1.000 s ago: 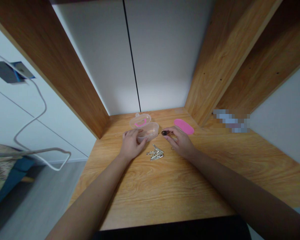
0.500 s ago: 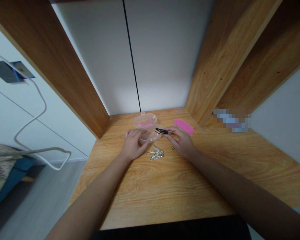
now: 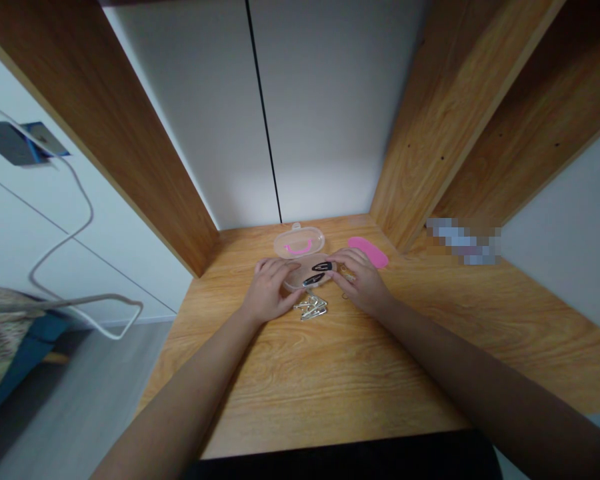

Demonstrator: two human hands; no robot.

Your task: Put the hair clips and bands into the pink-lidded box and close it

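Note:
My left hand [image 3: 271,292] grips the left end of a clear oval plastic box [image 3: 291,281], fingers on its far side and thumb at the near side. The box's lid [image 3: 283,248], with a pink handle [image 3: 299,250], lies folded open behind it. Over the right part of the box, my right hand [image 3: 359,280] pinches a black snap hair clip [image 3: 322,267] between thumb and fingers. A second black hair clip [image 3: 313,279] lies in the box near its front wall. Just in front sits a small pile of silver metal clips [image 3: 311,307].
A flat pink oval piece [image 3: 369,253] lies behind my right hand. Small thin rings [image 3: 346,296] are partly hidden beside that hand. Wooden uprights [image 3: 420,173] and a white back panel [image 3: 325,133] enclose the wooden tabletop [image 3: 300,380]. A white cable [image 3: 87,207] hangs at the left.
The box and its lid have shifted slightly right with my left hand. One black hair clip now lies in the box, while my right hand still pinches another above it.

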